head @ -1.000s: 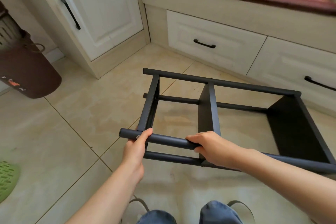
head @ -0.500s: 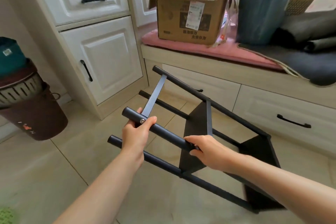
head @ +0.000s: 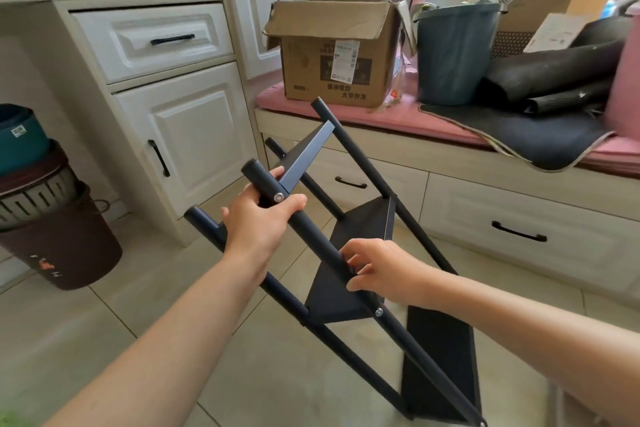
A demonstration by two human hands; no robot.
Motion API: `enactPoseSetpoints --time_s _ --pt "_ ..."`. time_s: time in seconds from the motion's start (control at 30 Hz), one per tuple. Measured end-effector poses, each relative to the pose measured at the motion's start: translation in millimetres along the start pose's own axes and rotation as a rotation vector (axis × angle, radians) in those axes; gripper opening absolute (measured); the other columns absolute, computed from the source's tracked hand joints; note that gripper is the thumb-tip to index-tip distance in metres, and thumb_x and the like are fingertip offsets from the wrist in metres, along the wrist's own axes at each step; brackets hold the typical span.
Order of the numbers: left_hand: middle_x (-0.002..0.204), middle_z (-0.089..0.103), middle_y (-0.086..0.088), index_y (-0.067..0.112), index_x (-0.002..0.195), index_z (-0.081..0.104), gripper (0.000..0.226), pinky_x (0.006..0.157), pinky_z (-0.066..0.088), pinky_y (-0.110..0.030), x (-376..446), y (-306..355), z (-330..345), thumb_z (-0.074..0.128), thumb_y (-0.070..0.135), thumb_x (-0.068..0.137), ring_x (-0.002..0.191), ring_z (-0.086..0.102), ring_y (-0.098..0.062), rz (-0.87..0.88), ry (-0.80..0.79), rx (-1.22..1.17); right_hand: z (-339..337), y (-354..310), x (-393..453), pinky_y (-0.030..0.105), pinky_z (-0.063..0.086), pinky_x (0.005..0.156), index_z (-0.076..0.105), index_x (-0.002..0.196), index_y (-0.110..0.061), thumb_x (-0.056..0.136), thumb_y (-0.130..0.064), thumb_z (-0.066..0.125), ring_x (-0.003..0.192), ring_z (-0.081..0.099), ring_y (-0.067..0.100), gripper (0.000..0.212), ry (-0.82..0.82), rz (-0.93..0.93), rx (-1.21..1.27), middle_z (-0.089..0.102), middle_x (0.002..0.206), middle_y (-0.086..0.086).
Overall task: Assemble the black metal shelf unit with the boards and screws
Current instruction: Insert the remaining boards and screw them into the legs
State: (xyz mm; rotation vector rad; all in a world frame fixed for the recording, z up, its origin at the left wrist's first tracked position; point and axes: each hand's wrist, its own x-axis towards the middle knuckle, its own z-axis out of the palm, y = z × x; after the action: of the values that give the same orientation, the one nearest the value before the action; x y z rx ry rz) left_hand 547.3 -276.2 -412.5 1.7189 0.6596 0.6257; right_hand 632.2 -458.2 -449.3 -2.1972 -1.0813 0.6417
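Left hand [head: 258, 224] has its fingers wrapped tight round the near black post [head: 311, 236] just under a silver screw head [head: 278, 197], while the right hand [head: 377, 270] sits lower on the same post at centre frame, fingers loosely curled and only half closed on it. The black metal shelf unit [head: 349, 274] hangs tilted over the tiled floor [head: 104, 322], its top toward the upper middle, boards already screwed between the posts, so this looks like the standing-up step. Next it needs a firmer right grip and all four feet brought down level
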Motion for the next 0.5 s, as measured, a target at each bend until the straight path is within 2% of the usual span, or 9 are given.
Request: enactPoseSetpoints --time_s 0.2,0.37,0.5 --pt "0.124 0.062 0.009 0.059 0.106 0.059 0.039 0.119 0.028 -0.056 -21 32 6 0.079 0.034 0.084 0.142 0.037 -0.031 0.145 -0.09 0.071 1 -6 -30 0.033 0.059 0.086 0.054 0.123 -0.022 0.089 -0.007 0.069 0.105 0.068 0.02 0.039 0.038 0.016 0.152 0.066 0.117 0.002" --pt "0.128 0.06 0.007 0.06 0.105 0.058 0.041 0.12 0.023 -0.057 -37 52 13 0.077 0.028 0.087 0.14 0.04 -0.03 0.259 -0.176 0.141 6 -3 -49 0.037 0.061 0.081 0.053 0.115 -0.028 0.088 -0.007 0.071 0.1 0.069 0.02 0.038 0.094 0.026 0.253 0.066 0.117 0.004" --pt "0.123 0.06 0.017 0.056 0.107 0.058 0.045 0.121 0.02 -0.058 -47 62 19 0.077 0.021 0.086 0.132 0.048 -0.021 0.359 -0.24 0.182 8 1 -58 0.04 0.062 0.078 0.053 0.114 -0.029 0.086 -0.007 0.073 0.097 0.07 0.02 0.041 0.105 0.019 0.32 0.067 0.115 0.004"
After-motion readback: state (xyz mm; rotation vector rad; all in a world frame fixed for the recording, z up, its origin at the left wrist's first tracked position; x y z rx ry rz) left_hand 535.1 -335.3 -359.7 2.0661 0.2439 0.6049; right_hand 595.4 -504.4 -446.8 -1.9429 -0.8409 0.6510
